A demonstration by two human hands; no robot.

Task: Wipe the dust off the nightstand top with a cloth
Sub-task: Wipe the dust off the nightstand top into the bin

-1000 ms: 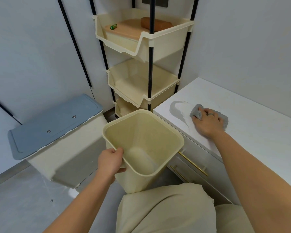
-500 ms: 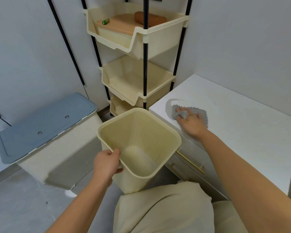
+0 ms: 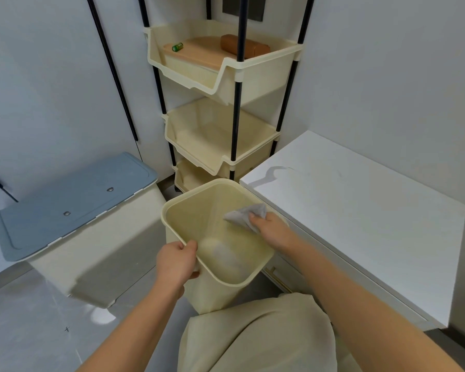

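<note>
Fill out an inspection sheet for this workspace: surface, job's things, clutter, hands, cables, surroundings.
Surface: white nightstand top, with a thin grey curved mark near its left corner.
Job's things: grey cloth, bunched, off the top, held over the opening of the cream bin.
Clutter: nothing seen on the top.
Hands: right hand grips the cloth; left hand grips the bin's near rim.
Cables: nothing seen.
Surroundings: cream tiered rack with a small green item and a brown block in its top tier; blue-lidded container at left.

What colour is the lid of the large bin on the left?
Blue-grey lid, clearest in the head view.
</note>
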